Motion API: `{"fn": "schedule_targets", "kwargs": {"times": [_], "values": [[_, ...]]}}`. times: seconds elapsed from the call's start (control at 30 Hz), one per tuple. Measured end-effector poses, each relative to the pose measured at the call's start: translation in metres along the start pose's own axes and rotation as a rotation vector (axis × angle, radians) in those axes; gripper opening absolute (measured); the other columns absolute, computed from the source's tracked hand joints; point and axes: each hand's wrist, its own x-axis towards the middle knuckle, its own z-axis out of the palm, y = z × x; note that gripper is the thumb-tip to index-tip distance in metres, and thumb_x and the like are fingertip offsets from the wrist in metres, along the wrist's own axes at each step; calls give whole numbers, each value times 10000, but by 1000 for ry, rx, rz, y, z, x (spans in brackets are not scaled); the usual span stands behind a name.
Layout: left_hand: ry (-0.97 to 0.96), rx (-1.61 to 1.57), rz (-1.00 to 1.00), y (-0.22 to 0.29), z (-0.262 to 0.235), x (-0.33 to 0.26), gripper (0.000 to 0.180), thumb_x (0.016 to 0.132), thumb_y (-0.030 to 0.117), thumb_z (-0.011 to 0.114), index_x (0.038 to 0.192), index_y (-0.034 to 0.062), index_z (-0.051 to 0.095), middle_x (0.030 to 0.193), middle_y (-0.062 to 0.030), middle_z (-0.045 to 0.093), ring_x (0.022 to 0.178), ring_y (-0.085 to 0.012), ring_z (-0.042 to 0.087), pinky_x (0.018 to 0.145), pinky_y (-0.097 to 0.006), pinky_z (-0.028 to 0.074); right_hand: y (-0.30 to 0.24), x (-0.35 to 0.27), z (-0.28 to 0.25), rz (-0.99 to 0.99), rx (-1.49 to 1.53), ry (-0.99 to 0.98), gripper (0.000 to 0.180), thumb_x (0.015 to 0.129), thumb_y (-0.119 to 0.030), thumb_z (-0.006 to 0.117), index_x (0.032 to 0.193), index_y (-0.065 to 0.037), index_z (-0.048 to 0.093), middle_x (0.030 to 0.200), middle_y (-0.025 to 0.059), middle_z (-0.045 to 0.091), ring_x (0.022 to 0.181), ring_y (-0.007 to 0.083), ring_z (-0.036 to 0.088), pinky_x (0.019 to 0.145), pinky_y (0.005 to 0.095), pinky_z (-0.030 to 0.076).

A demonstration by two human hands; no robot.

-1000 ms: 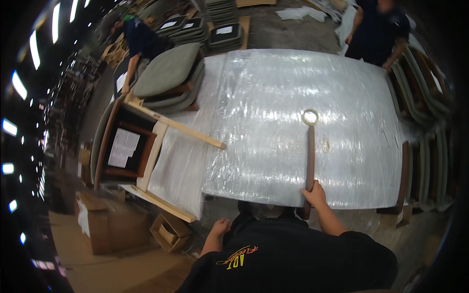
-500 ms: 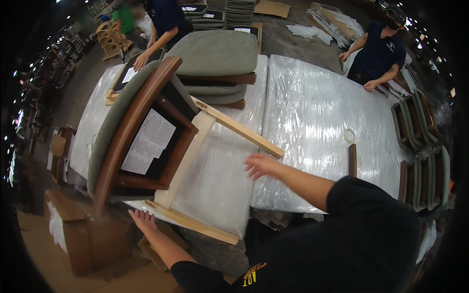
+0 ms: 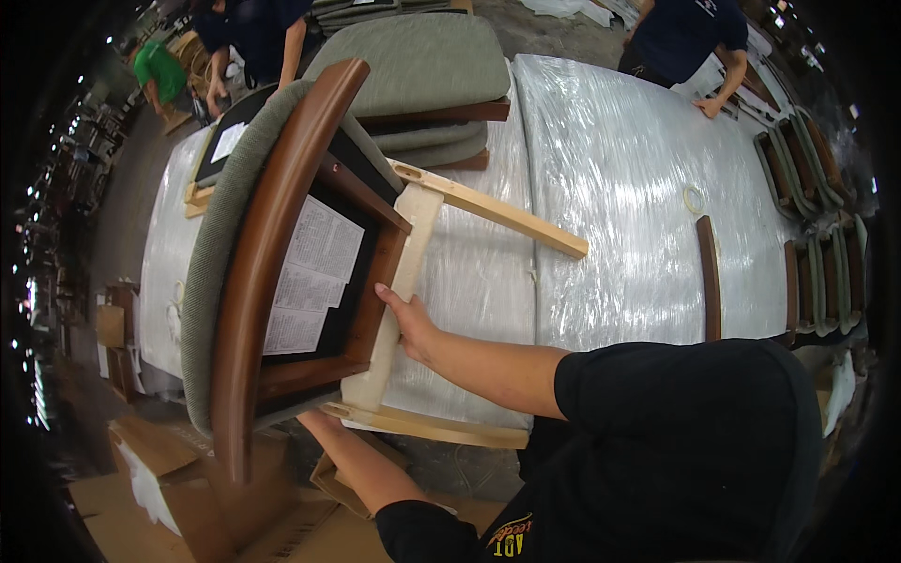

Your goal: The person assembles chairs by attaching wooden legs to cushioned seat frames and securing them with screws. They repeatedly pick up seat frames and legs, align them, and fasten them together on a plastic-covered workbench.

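A chair seat with grey-green upholstery and a curved brown wooden rail is tipped on edge, its black underside and white paper labels facing me. Beside it is a light wooden frame with a cream padded crosspiece. My right hand reaches across the crosspiece and is closed at the edge of the seat's brown underframe; its thumb shows, most fingers are hidden. My left hand is beneath the seat's near lower corner, fingers out of sight behind it.
Stacked grey-green seats stand beyond on a plastic-wrapped surface. A brown wooden bar and a pale ring lie to the right, near more seats. Cardboard boxes are at lower left. Co-workers stand at the far side.
My right hand has gone from open in the air to the seat's underframe. My left hand has moved in under the near corner. The head view has shifted.
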Motion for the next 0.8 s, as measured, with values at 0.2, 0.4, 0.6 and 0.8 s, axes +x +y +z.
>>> {"fn": "schedule_targets", "kwargs": {"times": [0.2, 0.4, 0.6, 0.8], "values": [[34, 30, 39, -5, 2, -19, 566, 1038, 444, 542, 1381, -6, 530, 1353, -198, 611, 1190, -342, 616, 1019, -489, 522, -7, -21, 7, -88, 0, 44, 782, 942, -463, 745, 1479, 26, 458, 1404, 180, 595, 1275, 314, 594, 1055, 451, 502], [136, 134, 101, -1, -8, -58, 522, 1041, 411, 539, 1350, -10, 544, 1329, -189, 624, 1147, -328, 634, 990, -476, 542, -16, -19, 14, -110, -68, 113, 793, 929, -469, 757, 1406, 105, 486, 1345, 225, 618, 1238, 303, 610, 1031, 423, 508], [246, 256, 183, -19, -6, -135, 480, 1044, 378, 536, 1320, -13, 559, 1304, -181, 638, 1103, -315, 652, 961, -464, 561, -32, -21, -8, -144, -239, 198, 749, 930, -449, 754, 1395, 92, 527, 1321, 212, 643, 1212, 296, 622, 1017, 407, 503], [170, 236, 124, -59, 7, -228, 438, 1047, 346, 534, 1290, -17, 574, 1280, -172, 651, 1059, -301, 669, 932, -451, 581, -94, -83, -44, -129, -499, 251, 867, 849, -605, 750, 1344, 90, 598, 1263, 253, 679, 1159, 334, 665, 1000, 406, 506]]}}
